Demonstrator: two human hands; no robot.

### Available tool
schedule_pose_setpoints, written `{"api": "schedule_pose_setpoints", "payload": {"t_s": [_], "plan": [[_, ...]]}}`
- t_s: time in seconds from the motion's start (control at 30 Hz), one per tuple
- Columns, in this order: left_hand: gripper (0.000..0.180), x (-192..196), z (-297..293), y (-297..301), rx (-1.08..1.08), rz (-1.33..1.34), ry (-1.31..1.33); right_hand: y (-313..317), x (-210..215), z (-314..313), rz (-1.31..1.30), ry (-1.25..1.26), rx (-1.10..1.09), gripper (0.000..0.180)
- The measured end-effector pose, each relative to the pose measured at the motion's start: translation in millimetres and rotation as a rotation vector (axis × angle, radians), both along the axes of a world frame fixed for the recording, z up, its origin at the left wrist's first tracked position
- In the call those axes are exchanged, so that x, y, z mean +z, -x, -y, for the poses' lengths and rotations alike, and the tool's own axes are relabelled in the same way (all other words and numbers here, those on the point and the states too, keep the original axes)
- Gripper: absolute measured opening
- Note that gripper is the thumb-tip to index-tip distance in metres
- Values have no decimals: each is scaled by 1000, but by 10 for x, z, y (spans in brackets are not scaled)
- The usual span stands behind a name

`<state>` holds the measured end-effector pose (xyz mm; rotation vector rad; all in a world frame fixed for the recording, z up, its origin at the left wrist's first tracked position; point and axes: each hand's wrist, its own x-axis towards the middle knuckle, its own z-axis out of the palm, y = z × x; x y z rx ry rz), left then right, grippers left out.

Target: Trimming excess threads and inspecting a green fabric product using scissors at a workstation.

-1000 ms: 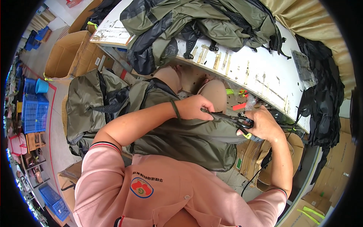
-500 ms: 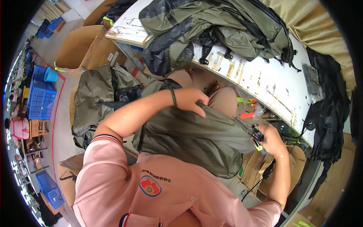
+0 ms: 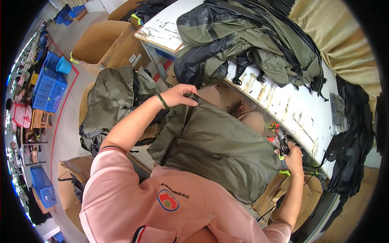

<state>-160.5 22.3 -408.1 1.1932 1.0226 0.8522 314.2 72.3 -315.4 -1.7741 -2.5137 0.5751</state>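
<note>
A dark olive-green piece of thin, shiny fabric [image 3: 219, 146] lies spread across my lap. My left hand [image 3: 180, 95], with a dark green band at its wrist, pinches the fabric's upper edge between thumb and fingers. To the right of the fabric, my right hand [image 3: 293, 158] is closed around black-handled scissors [image 3: 283, 146]; their blades point away from me, beside the cloth's right corner. Something small and yellow-green shows at the handles. Part of the fabric's left end runs under my left forearm.
A worn white table [image 3: 283, 107] stands ahead, heaped with olive and black garments [image 3: 259, 44]. More olive fabric [image 3: 109, 91] is piled at my left. Cardboard boxes [image 3: 99, 42] stand beyond it, and another box [image 3: 312, 194] is at lower right. Black strips [image 3: 352, 133] hang off the table's right end.
My left hand has moved left along the fabric's edge, and the cloth is pulled out flatter. The scissors have come away from the fabric's edge. The view has shifted a little.
</note>
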Motion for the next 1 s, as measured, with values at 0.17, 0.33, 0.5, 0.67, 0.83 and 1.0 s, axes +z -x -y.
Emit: {"api": "schedule_pose_setpoints", "payload": {"t_s": [0.17, 0.33, 0.5, 0.67, 0.83, 1.0], "plan": [[31, 38, 267, -97, 131, 171, -45, 905, 78, 10, -154, -126, 168, 43], [29, 91, 416, -172, 212, 310, 46, 1779, 86, 71, -131, -285, 465, 48], [24, 77, 489, -167, 273, 332, 81, 2095, 57, 59, -82, -367, 584, 45], [23, 92, 505, -173, 278, 315, 71, 2210, 32, 56, -79, -324, 591, 43], [23, 44, 489, -182, 266, 321, 53, 2262, 67, 36, -65, -300, 590, 42], [24, 14, 505, -185, 253, 297, 51, 2264, 102, -11, -39, -286, 635, 40]]}}
